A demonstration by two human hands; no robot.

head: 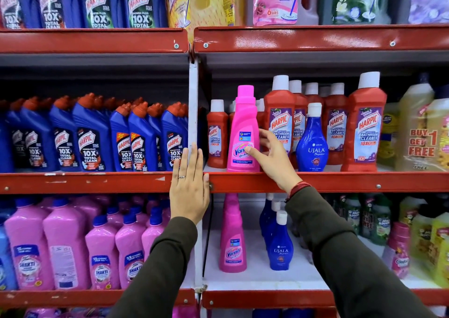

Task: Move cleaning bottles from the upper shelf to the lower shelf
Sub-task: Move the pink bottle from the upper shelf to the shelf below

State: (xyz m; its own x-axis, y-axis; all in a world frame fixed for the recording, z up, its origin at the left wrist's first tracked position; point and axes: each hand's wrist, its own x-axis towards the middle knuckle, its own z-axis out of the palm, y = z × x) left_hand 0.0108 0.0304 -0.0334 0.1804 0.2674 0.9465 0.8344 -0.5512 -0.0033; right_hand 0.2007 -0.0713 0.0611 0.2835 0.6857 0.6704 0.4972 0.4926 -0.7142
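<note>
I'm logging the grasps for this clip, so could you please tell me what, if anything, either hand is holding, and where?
The right hand is open around the label area of the pink Vanish bottle, touching but not gripping. The left hand lies flat on the shelf post.

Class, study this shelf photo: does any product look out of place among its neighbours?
Yes. On the middle shelf, a pink Vanish bottle and a blue Ujala bottle stand among red Harpic bathroom cleaners. Their matching bottles sit on the lower shelf.
</note>
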